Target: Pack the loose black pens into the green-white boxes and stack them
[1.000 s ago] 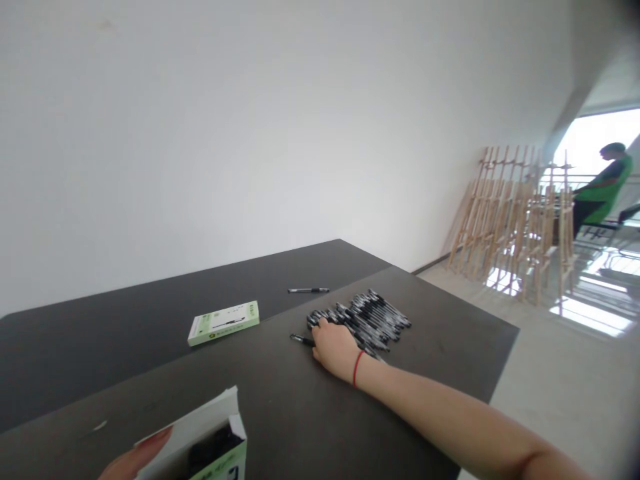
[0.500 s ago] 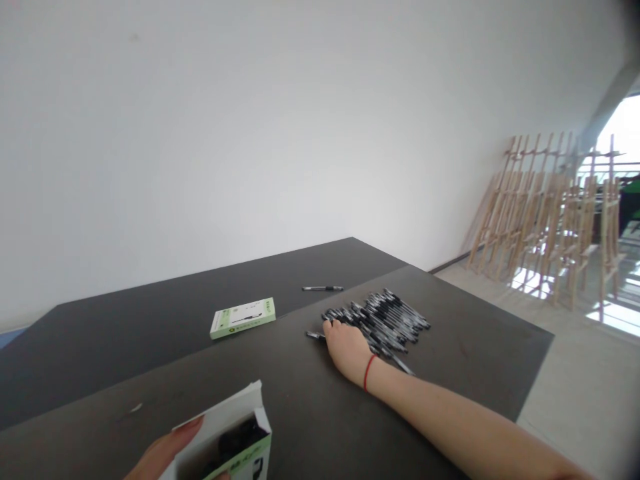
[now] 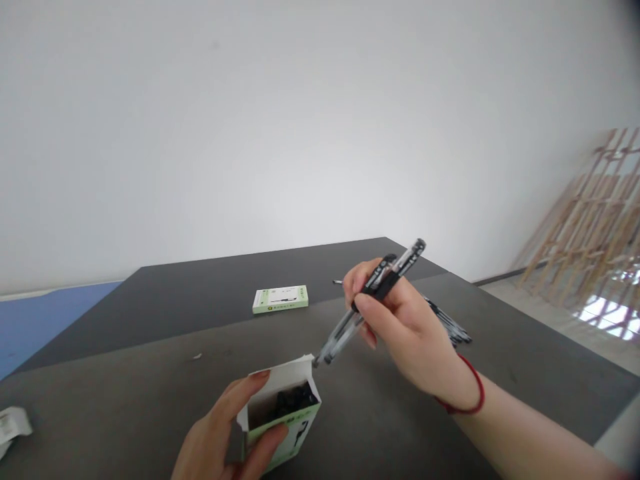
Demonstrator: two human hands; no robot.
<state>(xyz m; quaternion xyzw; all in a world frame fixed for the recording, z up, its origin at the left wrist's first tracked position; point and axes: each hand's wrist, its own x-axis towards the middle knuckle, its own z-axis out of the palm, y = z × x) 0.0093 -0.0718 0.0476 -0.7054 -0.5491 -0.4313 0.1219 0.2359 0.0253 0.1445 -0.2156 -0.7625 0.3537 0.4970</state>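
My left hand [image 3: 227,427] grips a small green-and-white pen box [image 3: 300,437] with its top end open. Dark pen ends [image 3: 295,399] show inside the box, filling part of it. Between the thumb and fingers of my right hand [image 3: 400,320] are two black-and-clear gel pens [image 3: 383,283], slanted with their lower ends close to the box's open flap. More pens [image 3: 450,323] lie on the table behind my right hand, which hides most of them.
A closed green-and-white pen box [image 3: 281,299] lies flat farther back on the dark table [image 3: 210,333]. A single pen [image 3: 338,282] is partly hidden behind my right hand. Crumpled white packaging [image 3: 13,427] sits at the left edge. Wooden easels [image 3: 590,213] lean against the wall at right.
My right hand has lifted two pens from the pile and brought them left, towards the box. My left hand with the box has risen in view, and the view has turned left.
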